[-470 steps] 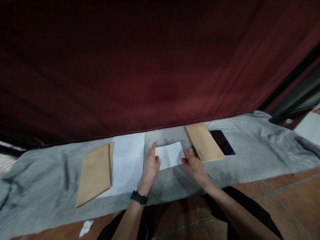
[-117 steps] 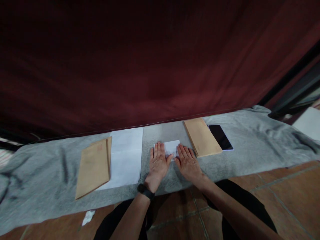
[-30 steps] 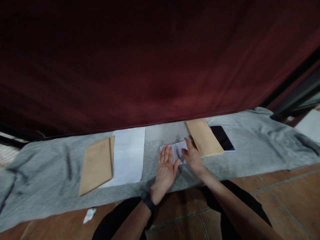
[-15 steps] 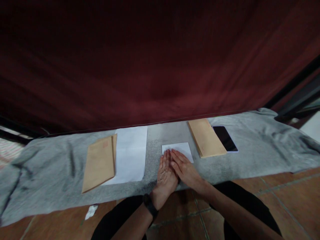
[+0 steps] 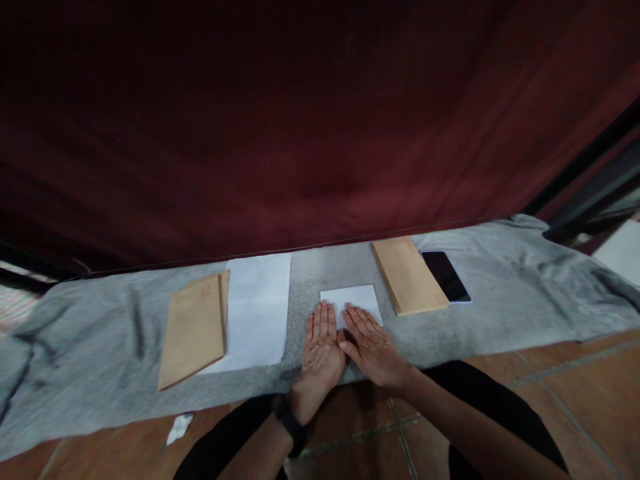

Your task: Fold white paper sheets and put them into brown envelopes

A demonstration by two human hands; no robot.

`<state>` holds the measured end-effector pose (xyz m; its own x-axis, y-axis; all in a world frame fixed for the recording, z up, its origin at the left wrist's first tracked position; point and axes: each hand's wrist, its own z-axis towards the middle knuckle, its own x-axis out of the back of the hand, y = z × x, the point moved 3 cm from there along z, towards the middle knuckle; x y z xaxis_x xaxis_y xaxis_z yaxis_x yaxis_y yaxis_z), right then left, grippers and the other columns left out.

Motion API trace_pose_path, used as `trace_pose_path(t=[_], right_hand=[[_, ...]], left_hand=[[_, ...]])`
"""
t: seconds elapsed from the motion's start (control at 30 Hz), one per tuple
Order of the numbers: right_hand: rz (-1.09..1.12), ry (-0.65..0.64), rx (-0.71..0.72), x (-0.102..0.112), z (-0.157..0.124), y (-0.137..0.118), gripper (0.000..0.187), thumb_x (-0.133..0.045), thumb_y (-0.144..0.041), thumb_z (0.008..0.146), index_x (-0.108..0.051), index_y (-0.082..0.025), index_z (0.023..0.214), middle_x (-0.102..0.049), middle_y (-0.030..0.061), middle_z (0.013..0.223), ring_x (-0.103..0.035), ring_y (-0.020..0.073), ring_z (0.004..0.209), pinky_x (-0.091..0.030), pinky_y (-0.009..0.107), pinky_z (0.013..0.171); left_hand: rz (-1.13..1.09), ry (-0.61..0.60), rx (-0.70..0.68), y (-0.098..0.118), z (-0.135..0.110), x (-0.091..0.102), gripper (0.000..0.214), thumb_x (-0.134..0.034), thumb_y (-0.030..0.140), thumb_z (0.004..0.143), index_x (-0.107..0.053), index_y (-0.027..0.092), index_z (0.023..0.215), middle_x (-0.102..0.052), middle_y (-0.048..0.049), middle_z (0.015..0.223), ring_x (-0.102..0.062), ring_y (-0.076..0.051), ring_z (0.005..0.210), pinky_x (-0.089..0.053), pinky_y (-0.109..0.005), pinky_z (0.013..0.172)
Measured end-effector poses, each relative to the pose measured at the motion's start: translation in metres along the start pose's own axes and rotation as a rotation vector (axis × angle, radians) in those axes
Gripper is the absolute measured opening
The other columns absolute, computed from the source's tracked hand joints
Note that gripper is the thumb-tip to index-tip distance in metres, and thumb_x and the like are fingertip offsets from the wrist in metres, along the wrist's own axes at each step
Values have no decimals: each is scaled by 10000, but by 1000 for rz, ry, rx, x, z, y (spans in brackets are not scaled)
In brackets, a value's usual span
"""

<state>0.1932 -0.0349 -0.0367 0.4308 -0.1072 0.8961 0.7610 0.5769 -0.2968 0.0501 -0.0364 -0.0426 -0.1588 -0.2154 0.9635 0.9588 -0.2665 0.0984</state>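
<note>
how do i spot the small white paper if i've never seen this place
Find the long grey cloth below the dark red backdrop. Between the large white paper and the brown envelopes beside the phone lies the small white paper. It is far smaller than the other paper and alone has the left hand and right hand on it.

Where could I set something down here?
Grey fabric cloth lies bare right of the black rectangular phone and left of the leftmost brown paper envelopes. Crowded: where the left hand and right hand partly cover the small white paper.
</note>
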Motion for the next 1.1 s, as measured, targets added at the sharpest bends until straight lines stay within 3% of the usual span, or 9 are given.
trace_pose_path(t=[0.27, 0.57, 1.1], right_hand=[[-82, 94, -100, 5, -6, 9, 688, -439, -433, 1031, -214, -101, 1590, -340, 193, 1598, -331, 296, 1482, -325, 504, 1203], [-257, 163, -136, 0, -13, 21, 765, -415, -474, 1036, -130, -33, 1591, -344, 240, 1586, -343, 328, 1470, -355, 500, 1172], [-298, 164, -171, 1, -15, 25, 739, -399, -479, 1039, -177, -34, 1585, -376, 225, 1575, -386, 323, 1445, -344, 475, 1170]], left_hand=[[40, 11, 85, -14, 1, -2, 586, -348, 236, 982, -324, 62, 1541, -337, -166, 1604, -272, -262, 1508, -304, -476, 1221], [126, -56, 91, -13, 2, 5, 577, -357, 238, 988, -342, 48, 1533, -316, -154, 1612, -279, -264, 1508, -271, -459, 1233], [155, -62, 137, -14, 2, 10, 576, -350, 235, 973, -369, 68, 1524, -334, -144, 1606, -320, -268, 1492, -302, -478, 1211]])
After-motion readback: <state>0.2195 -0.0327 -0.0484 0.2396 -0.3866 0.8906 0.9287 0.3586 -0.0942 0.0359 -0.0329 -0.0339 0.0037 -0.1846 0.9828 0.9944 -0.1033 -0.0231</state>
